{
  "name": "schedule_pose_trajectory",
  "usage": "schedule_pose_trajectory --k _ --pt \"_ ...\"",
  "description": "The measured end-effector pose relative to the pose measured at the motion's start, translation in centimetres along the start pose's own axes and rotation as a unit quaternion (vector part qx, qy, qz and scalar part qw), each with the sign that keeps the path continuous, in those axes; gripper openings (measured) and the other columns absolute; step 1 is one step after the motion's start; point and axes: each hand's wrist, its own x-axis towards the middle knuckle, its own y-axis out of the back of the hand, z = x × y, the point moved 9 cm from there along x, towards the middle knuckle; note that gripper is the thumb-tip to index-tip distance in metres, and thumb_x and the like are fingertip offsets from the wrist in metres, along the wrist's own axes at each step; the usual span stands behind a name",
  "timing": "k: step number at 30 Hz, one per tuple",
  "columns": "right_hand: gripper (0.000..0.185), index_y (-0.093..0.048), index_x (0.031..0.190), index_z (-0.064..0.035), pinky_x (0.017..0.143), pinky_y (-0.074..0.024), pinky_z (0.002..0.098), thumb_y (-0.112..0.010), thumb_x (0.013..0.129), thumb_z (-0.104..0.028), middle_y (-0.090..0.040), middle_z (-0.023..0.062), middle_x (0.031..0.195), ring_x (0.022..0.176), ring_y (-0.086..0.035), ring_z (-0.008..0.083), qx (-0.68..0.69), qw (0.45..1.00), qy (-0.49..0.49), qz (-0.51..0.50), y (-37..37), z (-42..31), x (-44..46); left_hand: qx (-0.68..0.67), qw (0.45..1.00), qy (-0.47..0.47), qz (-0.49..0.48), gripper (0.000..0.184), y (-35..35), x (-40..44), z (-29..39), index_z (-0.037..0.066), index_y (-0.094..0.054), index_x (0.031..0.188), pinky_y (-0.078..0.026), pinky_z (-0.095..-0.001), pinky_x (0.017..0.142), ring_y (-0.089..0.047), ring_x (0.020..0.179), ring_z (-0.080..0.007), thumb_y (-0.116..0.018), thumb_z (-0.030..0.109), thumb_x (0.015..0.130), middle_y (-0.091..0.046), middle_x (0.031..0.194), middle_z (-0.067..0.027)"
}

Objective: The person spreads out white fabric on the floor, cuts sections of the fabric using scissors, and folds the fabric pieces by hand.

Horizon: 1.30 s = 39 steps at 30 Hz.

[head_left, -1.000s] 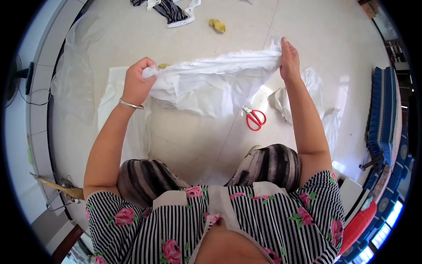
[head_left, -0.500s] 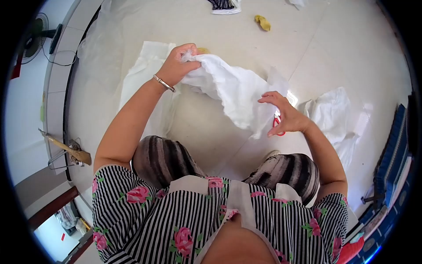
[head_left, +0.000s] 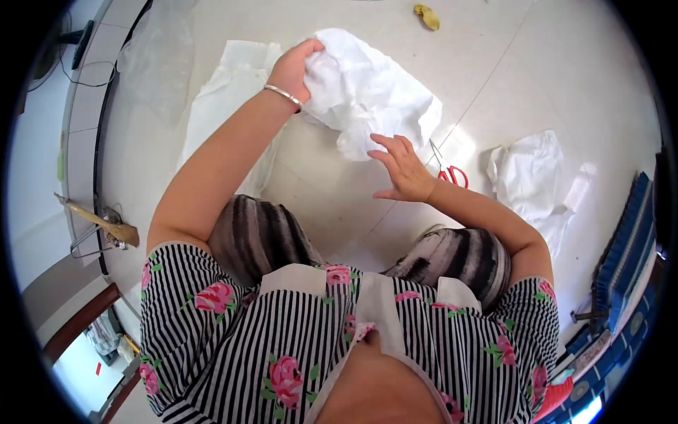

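Note:
A crumpled white cloth point(head_left: 374, 78) hangs in front of me above the tiled floor. My left hand point(head_left: 295, 67) grips its left edge, and the fingers behind the fabric are partly hidden. At the cloth's lower right side, my right hand point(head_left: 404, 169) has its fingers spread and holds nothing. Its fingertips are close to a bunched, sheer part of the cloth; whether they touch it I cannot tell. Just right of that hand lie red-handled scissors point(head_left: 452, 175) on the floor, their blades pointing away from me.
A flat white fabric piece point(head_left: 226, 106) lies left of my knees. Another white bundle point(head_left: 528, 173) rests on the right. Farther off is a yellow scrap point(head_left: 426, 17). Clear plastic sheeting point(head_left: 152, 71) covers floor at the left, and a wooden-handled brush point(head_left: 106, 225) stands near the wall.
My left hand has lifted the cloth away from me, and the cloth has spread and turned. My right hand has moved left, leaving the scissors in fuller view.

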Motion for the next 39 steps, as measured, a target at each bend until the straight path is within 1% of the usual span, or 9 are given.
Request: schedule_pose_trajectory --k 8,11,14,16,19,22,28,34,39 --pt "0.078 -0.039 0.118 -0.0016 0.09 -0.0358 0.0436 -0.079 0.061 -0.037 -0.042 0.02 0.123 0.111 -0.043 0.0301 0.101 0.936 -0.295 0.164 -0.5 6.2 -1.6 -0.103 0.994 0.005 -0.019 0.025 -6.8 -1.3 -3.3 0.001 -0.054 0.105 -0.044 -0.0374 0.091 -0.056 0.1 -0.022 -0.052 0.016 0.086 -0.06 0.104 -0.0092" --pt "0.054 -0.05 0.11 0.0022 0.08 -0.0429 0.0342 -0.07 0.075 -0.034 -0.058 0.0155 0.102 0.09 -0.055 0.0221 0.348 0.844 -0.406 0.038 -5.1 11.5 -3.8 -0.092 0.994 0.005 -0.067 0.025 -8.3 -1.8 -2.6 0.001 -0.055 0.105 -0.043 -0.0378 0.091 -0.056 0.1 -0.0223 -0.052 0.017 0.086 -0.061 0.103 -0.0093" --pt "0.03 -0.062 0.097 -0.0017 0.07 -0.0439 0.0271 -0.064 0.083 -0.028 -0.062 0.0019 0.081 0.075 -0.054 0.0108 0.423 0.729 -0.469 0.266 -0.5 14.9 -7.7 -0.067 0.994 -0.013 -0.089 0.024 -6.8 -2.5 1.0 0.003 -0.055 0.104 -0.045 -0.0358 0.087 -0.058 0.094 -0.0209 -0.05 0.02 0.088 -0.062 0.096 -0.0071" --pt "0.023 -0.062 0.094 -0.0071 0.068 -0.0423 0.0235 -0.064 0.083 -0.027 -0.061 -0.0003 0.083 0.076 -0.053 0.008 0.447 0.759 -0.392 0.264 4.2 16.5 -9.1 -0.051 0.993 -0.027 -0.101 0.021 -6.0 -3.2 3.1 0.006 -0.056 0.102 -0.047 -0.0305 0.078 -0.059 0.082 -0.0163 -0.05 0.023 0.089 -0.061 0.086 -0.0034" --pt "0.031 -0.057 0.099 -0.0007 0.077 -0.0477 0.0279 -0.057 0.088 -0.03 -0.062 0.0061 0.092 0.083 -0.06 0.0136 0.473 0.684 -0.406 0.379 10.8 18.6 -13.0 -0.059 0.907 0.036 -0.416 0.018 -5.8 -3.9 3.5 0.011 -0.055 0.096 -0.04 -0.0198 0.06 -0.049 0.065 -0.007 -0.048 0.027 0.091 -0.054 0.072 0.0028" --pt "0.034 -0.055 0.104 -0.0003 0.08 -0.0494 0.0322 -0.051 0.091 -0.031 -0.06 0.0095 0.099 0.092 -0.06 0.0192 0.533 0.65 -0.317 0.44 16.5 18.0 -13.8 0.092 0.943 0.074 -0.311 0.015 -3.9 -4.7 2.1 0.015 -0.054 0.091 -0.027 -0.0154 0.053 -0.037 0.058 -0.0018 -0.05 0.03 0.091 -0.047 0.068 0.0059" --pt "0.032 -0.054 0.106 -0.0008 0.086 -0.0458 0.0347 -0.055 0.089 -0.028 -0.059 0.0085 0.102 0.096 -0.057 0.0201 0.547 0.631 -0.335 0.436 18.5 16.8 -12.5 0.58 0.741 -0.051 -0.335 0.041 -6.9 -5.9 -4.4 0.01 -0.053 0.111 -0.044 -0.0255 0.074 -0.051 0.089 -0.0125 -0.067 0.031 0.079 -0.056 0.101 -0.0038" --pt "0.024 -0.057 0.103 -0.0016 0.087 -0.0474 0.0382 -0.052 0.091 -0.022 -0.06 0.0075 0.101 0.098 -0.057 0.0218 0.647 0.51 -0.309 0.475 17.9 10.6 -8.2 0.664 0.623 -0.111 -0.397 0.074 -8.8 -7.0 -11.3 0.007 -0.043 0.126 -0.031 -0.0394 0.101 -0.037 0.119 -0.0292 -0.074 0.036 0.066 -0.043 0.128 -0.0141" --pt "0.025 -0.055 0.104 -0.0025 0.083 -0.0473 0.0349 -0.053 0.09 -0.024 -0.059 0.0078 0.101 0.094 -0.056 0.0204 0.669 0.477 -0.293 0.488 18.0 9.4 -7.4 0.672 0.613 -0.18 -0.375 0.075 -11.5 -5.7 -15.3 0.007 -0.043 0.126 -0.033 -0.0388 0.1 -0.041 0.116 -0.0312 -0.075 0.035 0.064 -0.049 0.121 -0.0134"
